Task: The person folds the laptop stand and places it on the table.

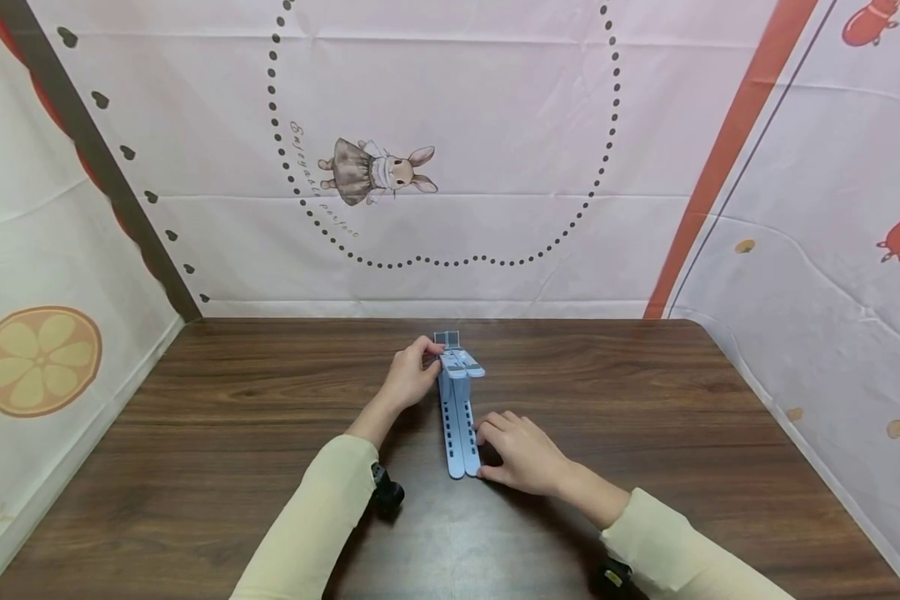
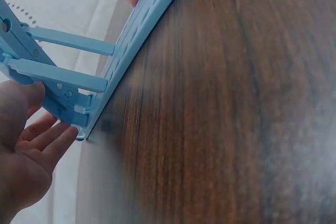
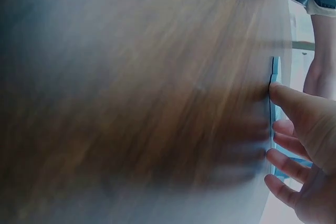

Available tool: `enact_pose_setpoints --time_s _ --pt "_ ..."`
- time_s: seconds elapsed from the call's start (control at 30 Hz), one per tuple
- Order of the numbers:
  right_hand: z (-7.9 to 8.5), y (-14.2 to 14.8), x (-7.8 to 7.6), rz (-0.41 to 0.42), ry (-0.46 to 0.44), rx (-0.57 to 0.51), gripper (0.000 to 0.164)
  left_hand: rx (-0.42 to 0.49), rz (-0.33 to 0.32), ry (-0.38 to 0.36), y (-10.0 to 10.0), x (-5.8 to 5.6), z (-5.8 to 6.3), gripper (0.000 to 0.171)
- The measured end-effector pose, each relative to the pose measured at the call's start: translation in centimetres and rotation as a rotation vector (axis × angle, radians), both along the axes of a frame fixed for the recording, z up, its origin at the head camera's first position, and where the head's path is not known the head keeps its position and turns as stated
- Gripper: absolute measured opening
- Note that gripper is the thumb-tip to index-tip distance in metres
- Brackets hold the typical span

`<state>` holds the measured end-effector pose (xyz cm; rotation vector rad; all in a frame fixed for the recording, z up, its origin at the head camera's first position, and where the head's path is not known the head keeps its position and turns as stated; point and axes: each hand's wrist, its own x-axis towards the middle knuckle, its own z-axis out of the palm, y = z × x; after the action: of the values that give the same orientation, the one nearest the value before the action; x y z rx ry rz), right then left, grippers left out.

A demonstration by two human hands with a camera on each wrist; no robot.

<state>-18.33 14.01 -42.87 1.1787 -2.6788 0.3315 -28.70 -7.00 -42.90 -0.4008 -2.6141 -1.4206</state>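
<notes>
A light blue folding stand [image 1: 456, 421], which looks like a laptop stand, is unfolded on the table, its slotted base running toward me. At its far end my left hand [image 1: 411, 377] pinches the raised part from the left. In the left wrist view, the thumb presses one side of the sloping arm [image 2: 58, 98] and the fingers lie behind it. Two struts [image 2: 68, 74] reach from that arm to the base. My right hand [image 1: 525, 457] rests beside the near right side of the base. Its thumb touches the base edge [image 3: 273, 109], and the other fingers are spread and loosely bent.
The stand is on a brown wood-grain table [image 1: 270, 400]. A pale printed cloth [image 1: 495, 125] hangs behind the table, with more cloth at both sides. Black wrist cameras [image 1: 387, 490] are strapped at both sleeves.
</notes>
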Motion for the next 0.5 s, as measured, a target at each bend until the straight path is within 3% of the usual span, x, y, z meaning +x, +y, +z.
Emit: enact_pose_setpoints --time_s 0.5 --pt "0.0 -1.5 0.4 -0.022 0.04 -0.002 0.036 -0.008 0.004 -0.035 -0.3 -0.1 0.1 0.016"
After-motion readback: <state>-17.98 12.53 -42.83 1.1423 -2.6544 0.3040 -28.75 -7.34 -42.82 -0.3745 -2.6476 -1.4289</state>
